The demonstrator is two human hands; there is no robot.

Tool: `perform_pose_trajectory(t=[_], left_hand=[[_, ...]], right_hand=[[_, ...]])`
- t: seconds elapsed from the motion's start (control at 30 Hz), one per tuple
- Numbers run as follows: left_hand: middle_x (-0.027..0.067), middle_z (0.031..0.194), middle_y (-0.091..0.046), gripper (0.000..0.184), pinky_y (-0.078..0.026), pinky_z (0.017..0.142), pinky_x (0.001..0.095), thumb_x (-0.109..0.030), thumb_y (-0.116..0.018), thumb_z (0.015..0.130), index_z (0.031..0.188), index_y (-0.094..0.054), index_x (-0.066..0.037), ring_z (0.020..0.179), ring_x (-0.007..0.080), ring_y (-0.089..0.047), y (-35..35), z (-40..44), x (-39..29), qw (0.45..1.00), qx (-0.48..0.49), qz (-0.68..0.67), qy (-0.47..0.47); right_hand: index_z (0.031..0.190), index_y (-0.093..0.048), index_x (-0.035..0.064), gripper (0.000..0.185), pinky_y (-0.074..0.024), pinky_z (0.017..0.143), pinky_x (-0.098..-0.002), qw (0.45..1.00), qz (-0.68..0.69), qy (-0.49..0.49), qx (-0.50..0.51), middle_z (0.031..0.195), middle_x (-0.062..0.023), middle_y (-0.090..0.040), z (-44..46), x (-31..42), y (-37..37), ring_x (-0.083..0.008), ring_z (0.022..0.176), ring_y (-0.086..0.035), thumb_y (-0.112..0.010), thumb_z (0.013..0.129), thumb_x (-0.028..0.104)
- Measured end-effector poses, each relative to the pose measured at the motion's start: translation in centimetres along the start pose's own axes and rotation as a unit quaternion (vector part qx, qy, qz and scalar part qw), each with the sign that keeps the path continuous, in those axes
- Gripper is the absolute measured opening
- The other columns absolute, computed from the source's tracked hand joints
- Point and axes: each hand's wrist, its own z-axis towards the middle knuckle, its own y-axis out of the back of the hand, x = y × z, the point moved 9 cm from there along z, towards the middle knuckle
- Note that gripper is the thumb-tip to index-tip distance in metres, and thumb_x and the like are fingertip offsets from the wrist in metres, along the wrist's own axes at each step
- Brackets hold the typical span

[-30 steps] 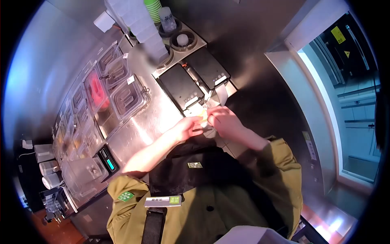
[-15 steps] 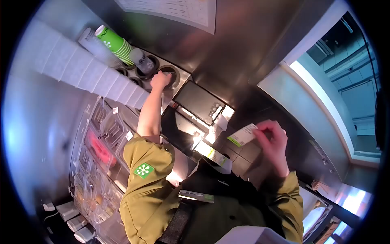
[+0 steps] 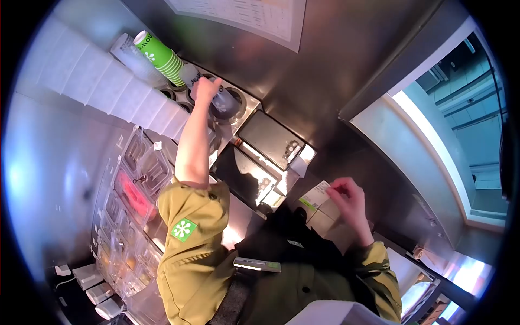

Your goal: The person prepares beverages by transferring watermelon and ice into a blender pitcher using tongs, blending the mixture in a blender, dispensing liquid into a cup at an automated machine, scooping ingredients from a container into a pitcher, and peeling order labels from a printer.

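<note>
My left hand [image 3: 206, 89] is stretched to the cup holders at the upper left, its fingers closed round a translucent plastic cup [image 3: 223, 101]. The cup leans over a round holder, with its lower part in or over the ring. Just left of the hand stands a stack of green cups [image 3: 161, 59]. On the right, my right hand [image 3: 346, 196] pinches a white label with a green edge [image 3: 316, 196] by its corner. Two black label printers lie between the hands, the upper printer [image 3: 271, 138] and the lower printer [image 3: 244, 173], partly in shadow.
A long stack of translucent containers [image 3: 103, 81] crosses the upper left. Below it are lidded clear tubs [image 3: 154, 168], one holding something red [image 3: 134, 199]. A printed sheet [image 3: 249, 16] hangs on the metal wall. A framed opening [image 3: 433, 124] is at the right.
My left hand has shifted up and left, and a translucent cup now shows in it above the holder. My right hand, with the label, has moved slightly down and left.
</note>
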Motion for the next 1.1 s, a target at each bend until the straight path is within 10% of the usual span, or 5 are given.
perform_pose_trajectory(t=[0.43,0.67,1.1], left_hand=[[0.0210,0.089,-0.054,0.048,-0.047,0.065,0.0444,-0.037,-0.058,0.073,0.099,-0.045,0.001,0.077,0.0382,-0.057,16.1,-10.3,-10.9,0.982,-0.139,0.061,-0.116],[0.0194,0.110,-0.042,0.054,-0.044,0.079,0.0384,-0.003,-0.069,0.060,0.106,-0.041,-0.002,0.098,0.0304,-0.049,15.8,-30.6,-5.1,0.886,-0.251,-0.355,-0.164],[0.0158,0.108,-0.040,0.052,-0.043,0.081,0.0451,0.005,-0.065,0.059,0.101,-0.046,-0.019,0.100,0.0355,-0.047,21.5,-48.7,1.6,0.848,-0.466,-0.035,-0.248]], right_hand=[[0.085,-0.054,0.0012,0.013,-0.0418,0.060,-0.0206,0.996,0.078,-0.019,0.047,0.075,-0.0009,-0.056,-2.6,-2.7,-1.0,-0.0062,0.066,-0.051,-0.061,0.076,0.008],[0.096,-0.050,0.0024,0.024,-0.0402,0.057,-0.0192,0.952,0.286,0.034,0.103,0.081,-0.0016,-0.056,-1.1,2.2,-2.1,-0.0061,0.068,-0.050,-0.060,0.075,0.001],[0.091,-0.051,-0.0025,0.023,-0.0461,0.064,-0.0224,0.910,0.180,0.221,0.301,0.080,-0.0052,-0.057,-5.6,20.3,-16.7,-0.0090,0.074,-0.055,-0.063,0.072,0.003]])
